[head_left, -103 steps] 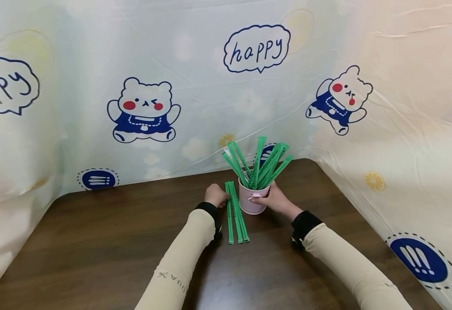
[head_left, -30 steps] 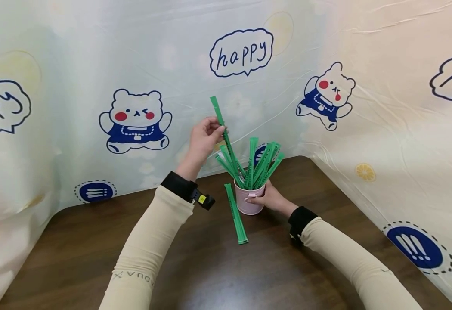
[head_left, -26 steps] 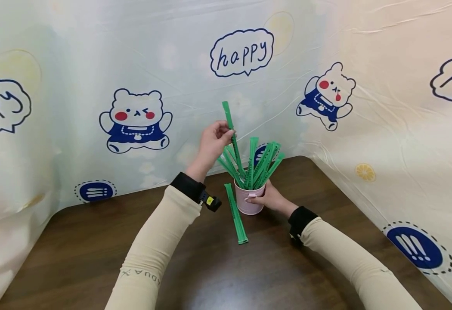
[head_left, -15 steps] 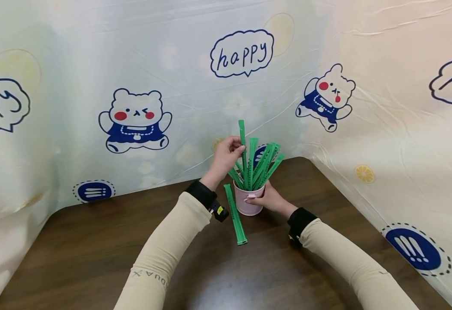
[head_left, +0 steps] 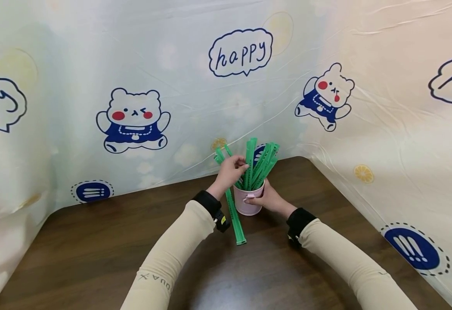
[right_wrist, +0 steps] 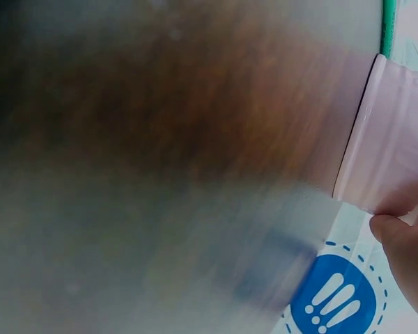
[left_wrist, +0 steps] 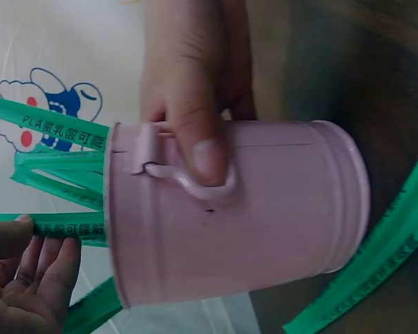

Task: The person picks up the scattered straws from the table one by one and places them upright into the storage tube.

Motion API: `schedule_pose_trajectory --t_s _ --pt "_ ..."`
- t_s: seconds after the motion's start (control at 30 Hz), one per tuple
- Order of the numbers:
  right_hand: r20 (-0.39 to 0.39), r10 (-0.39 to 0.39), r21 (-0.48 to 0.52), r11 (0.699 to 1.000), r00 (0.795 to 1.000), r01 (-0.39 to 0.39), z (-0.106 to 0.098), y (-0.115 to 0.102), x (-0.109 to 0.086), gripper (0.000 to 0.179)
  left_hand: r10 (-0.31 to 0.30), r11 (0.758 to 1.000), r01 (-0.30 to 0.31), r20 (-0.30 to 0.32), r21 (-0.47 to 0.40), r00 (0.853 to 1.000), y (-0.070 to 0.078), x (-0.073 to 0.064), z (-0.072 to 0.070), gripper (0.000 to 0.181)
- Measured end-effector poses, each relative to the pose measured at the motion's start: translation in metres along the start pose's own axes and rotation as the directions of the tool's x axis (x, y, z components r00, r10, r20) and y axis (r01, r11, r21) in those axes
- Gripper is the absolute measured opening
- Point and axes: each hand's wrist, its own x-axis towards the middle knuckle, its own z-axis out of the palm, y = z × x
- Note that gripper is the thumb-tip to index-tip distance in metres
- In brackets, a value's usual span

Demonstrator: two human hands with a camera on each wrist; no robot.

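Note:
A small pink bucket (head_left: 245, 207) stands upright on the table, filled with green-wrapped drinking straws (head_left: 264, 167) that lean out over its rim. My right hand (head_left: 273, 199) grips the bucket from its right side; in the left wrist view its thumb presses on the small handle (left_wrist: 195, 184). Above the rim, my left hand (head_left: 230, 173) pinches a wrapped straw (left_wrist: 71, 224) between thumb and fingers, the straw's lower end inside the bucket. Just left of the bucket, more wrapped straws (head_left: 236, 224) lie side by side on the table, their far ends behind my left hand.
The dark wooden table (head_left: 113, 241) reaches back to a patterned cloth backdrop (head_left: 187, 64) printed with bears and "happy" bubbles. Cloth also hangs at both sides. The bucket stands near the table's back right corner.
My left hand took a straw from those on the table, lifted it over the bucket, and lowered it in among the others. My right hand has kept its grip on the bucket.

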Motion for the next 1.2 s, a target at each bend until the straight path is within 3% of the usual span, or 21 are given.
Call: schedule_pose_trajectory --t_s 0.2,0.4,0.6,0.73,0.83,0.9,1.1,1.2 --pt "0.006 -0.049 0.029 0.998 0.999 0.049 -0.001 0.003 0.001 0.097 -0.023 0.999 0.023 0.008 -0.049 1.000 -0.003 -0.002 0.003 0.027" --pt "-0.002 -0.050 0.033 0.998 0.999 0.050 -0.001 0.004 0.001 0.096 -0.032 0.999 0.032 -0.005 -0.014 0.999 0.011 -0.002 -0.001 0.037" --pt "0.008 -0.052 0.036 0.998 0.999 0.051 0.000 0.004 0.002 0.095 0.016 1.000 -0.018 -0.084 -0.024 0.996 0.037 -0.005 -0.032 0.040" --pt "-0.001 -0.045 0.025 0.999 0.999 0.045 0.000 0.001 0.002 0.095 0.029 0.997 -0.042 -0.179 -0.070 0.983 0.041 -0.010 -0.058 0.034" --pt "-0.014 -0.033 0.021 0.999 0.999 0.033 -0.003 0.001 0.002 0.095 0.006 0.995 -0.028 -0.220 -0.099 0.976 0.031 -0.015 -0.068 0.031" --pt "-0.017 -0.029 0.027 0.999 0.999 0.029 -0.005 0.003 0.003 0.095 -0.028 0.991 0.000 -0.215 -0.131 0.976 0.018 -0.018 -0.070 0.029" --pt "0.005 -0.050 0.030 0.998 0.999 0.050 -0.002 0.000 0.002 0.096 -0.164 0.981 0.149 -0.118 -0.122 0.979 -0.043 -0.032 -0.059 0.029" --pt "0.016 -0.051 0.039 0.998 0.999 0.050 0.000 -0.001 0.003 0.098 -0.241 0.969 0.237 -0.062 -0.072 0.968 -0.068 -0.036 -0.048 0.029"
